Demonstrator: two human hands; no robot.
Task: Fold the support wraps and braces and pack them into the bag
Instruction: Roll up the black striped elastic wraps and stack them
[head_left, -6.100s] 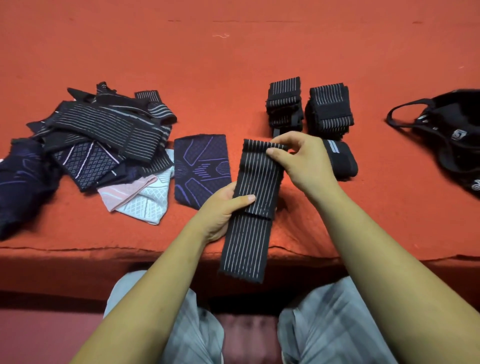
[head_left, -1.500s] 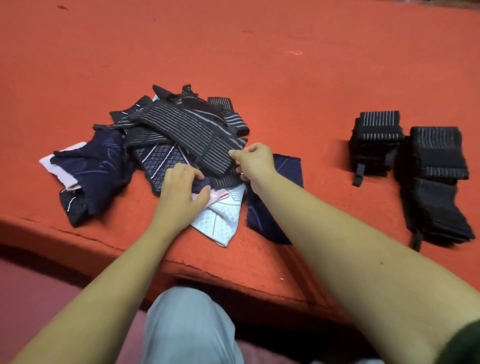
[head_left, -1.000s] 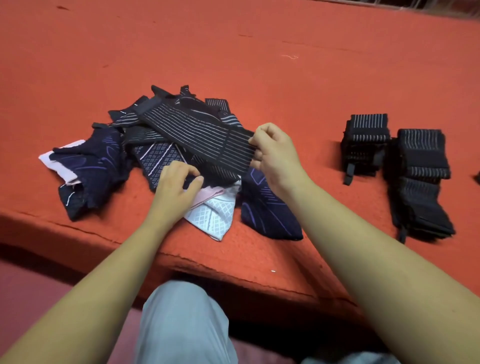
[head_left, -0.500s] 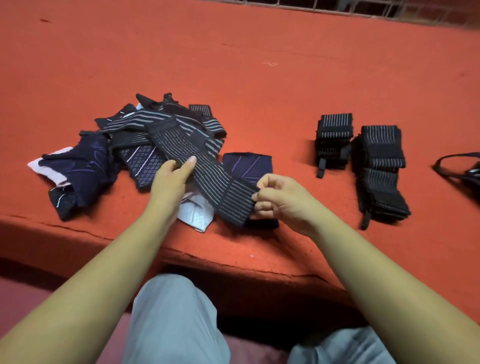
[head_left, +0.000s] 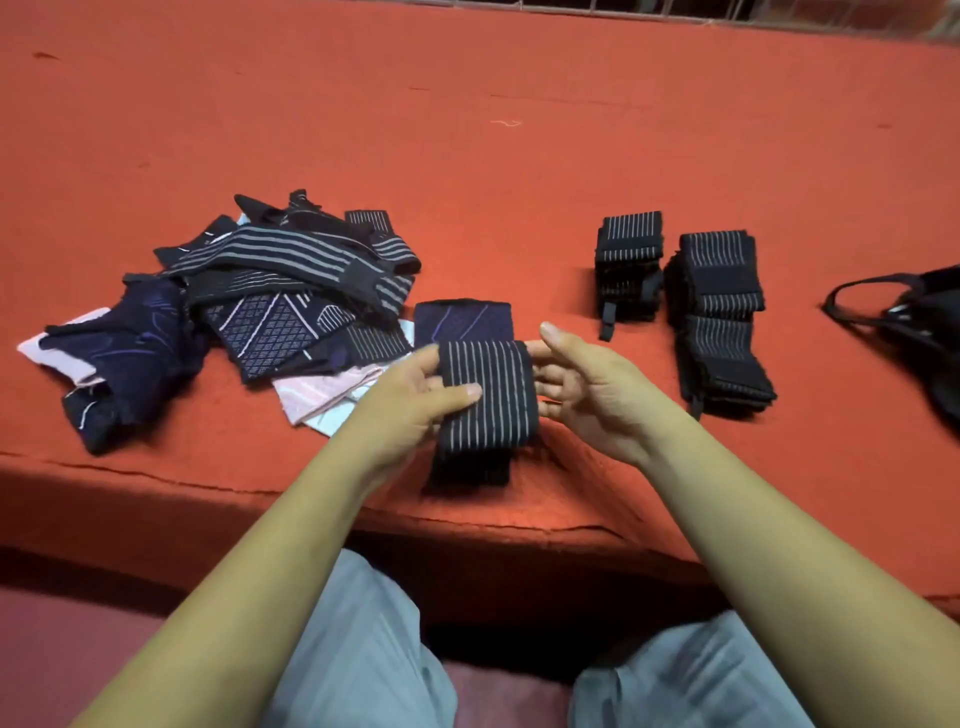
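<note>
A black striped wrap (head_left: 485, 400) hangs folded over near the red table's front edge. My left hand (head_left: 415, 400) grips its left side, thumb laid across the stripes. My right hand (head_left: 582, 384) is at the wrap's right edge with fingers spread and loosely bent; its fingertips touch the fabric. A heap of unfolded wraps and braces (head_left: 270, 301) lies to the left. Folded wraps stand in two stacks, one (head_left: 628, 270) further back and one (head_left: 719, 322) to its right. The black bag (head_left: 924, 322) lies at the right edge.
A navy patterned brace (head_left: 462, 319) lies flat just behind the held wrap. A pink and white brace (head_left: 322, 395) sticks out from under the heap. The table's front edge (head_left: 311, 499) runs just above my knees.
The striped wrap came off the heap and over to the front middle, and it is now doubled over. My left hand took hold of it and my right hand's pinch loosened.
</note>
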